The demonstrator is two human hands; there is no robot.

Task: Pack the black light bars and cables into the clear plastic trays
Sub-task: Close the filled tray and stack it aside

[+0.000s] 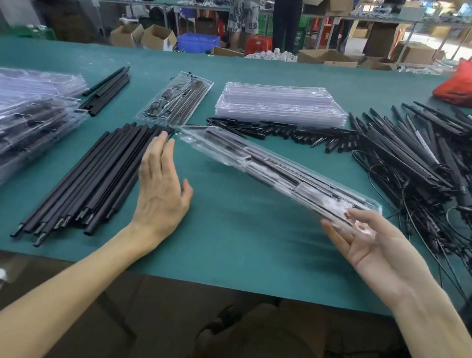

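Packing workshop: green benches [251, 240], cartons [327, 58].

Green-topped workbench [220, 251], cardboard boxes [157, 36], blue crate [197, 43], red stool [258, 44] beyond.

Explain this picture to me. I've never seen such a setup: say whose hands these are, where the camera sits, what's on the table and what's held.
No machine here: a person packs by hand. The one camera sits on their head, looking down. The right hand holds one end of a clear tray with black parts inside. The left hand is open, beside the bars. On the green table also lie empty trays, packed trays at left, small caps, and tangled cabled bars at right.
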